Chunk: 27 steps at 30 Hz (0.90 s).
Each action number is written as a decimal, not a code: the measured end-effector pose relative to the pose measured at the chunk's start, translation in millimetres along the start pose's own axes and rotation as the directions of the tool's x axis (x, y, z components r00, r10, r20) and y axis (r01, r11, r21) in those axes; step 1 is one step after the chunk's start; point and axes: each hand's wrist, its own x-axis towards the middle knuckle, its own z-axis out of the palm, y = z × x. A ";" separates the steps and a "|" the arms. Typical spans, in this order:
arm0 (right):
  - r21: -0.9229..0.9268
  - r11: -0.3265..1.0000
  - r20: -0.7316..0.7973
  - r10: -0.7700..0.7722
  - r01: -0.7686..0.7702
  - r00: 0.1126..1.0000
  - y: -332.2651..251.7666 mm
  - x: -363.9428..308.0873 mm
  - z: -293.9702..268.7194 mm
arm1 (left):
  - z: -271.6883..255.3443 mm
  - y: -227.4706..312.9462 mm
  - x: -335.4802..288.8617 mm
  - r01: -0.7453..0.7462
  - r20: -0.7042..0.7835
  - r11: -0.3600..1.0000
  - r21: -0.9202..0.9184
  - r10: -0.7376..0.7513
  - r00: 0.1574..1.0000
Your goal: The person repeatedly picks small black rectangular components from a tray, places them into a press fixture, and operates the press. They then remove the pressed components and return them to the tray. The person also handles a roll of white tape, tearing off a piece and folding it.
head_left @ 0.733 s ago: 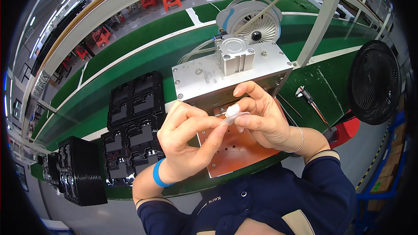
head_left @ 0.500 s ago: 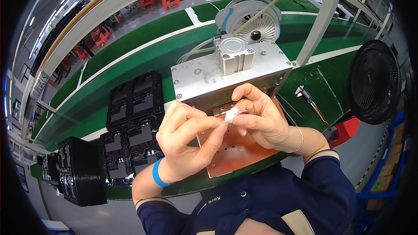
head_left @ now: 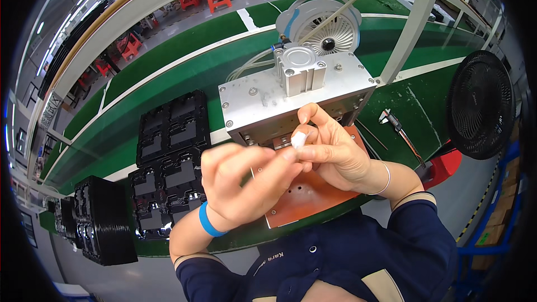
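Between the thumb and fingers of my right hand [head_left: 335, 148] is a small white piece [head_left: 299, 139], soft-looking and crumpled; its exact kind cannot be made out. My left hand [head_left: 240, 182] meets it from the left, partly smeared by motion. The left thumb and index finger are pinched together at the lower end of the piece, and what lies between them is hidden. Both hands are raised over an orange-brown base plate [head_left: 291, 204] with small holes. Just beyond them stands a silver metal press fixture [head_left: 246, 103] with a square air cylinder [head_left: 302, 72] on top.
Black moulded trays [head_left: 168, 184] lie left of the fixture, beside a tall nested stack [head_left: 106, 221]. A caliper [head_left: 400, 131] rests on the green bench at right, near a black fan [head_left: 481, 106]. A white fan [head_left: 329, 42] stands behind the fixture. A red stool [head_left: 444, 168] is at the right.
My left hand has rolled and shifted slightly, its fingers now blurred. The white piece has tilted a little within my right fingers, and its thin translucent edge no longer shows as clearly.
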 end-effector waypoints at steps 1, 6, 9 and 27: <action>0.001 1.000 0.013 0.001 -0.001 1.000 -0.9 -0.2 -1.0 | 2.8 -0.1 -0.2 0.106 -0.013 0.991 -0.084 -0.108 0.994; 0.008 1.000 0.037 0.000 0.000 0.999 -1.9 -1.3 -0.9 | 5.5 -3.7 -2.6 0.303 0.084 0.861 -0.408 -0.296 0.952; -0.011 1.000 0.036 -0.016 0.016 0.999 -1.1 -1.7 -0.9 | 2.9 0.4 -0.2 0.329 0.095 0.841 -0.430 -0.320 0.943; -0.009 0.998 0.048 0.067 -0.067 0.997 -2.1 -1.7 6.0 | 12.3 -0.2 -2.1 0.177 0.043 0.933 -0.314 -0.173 0.984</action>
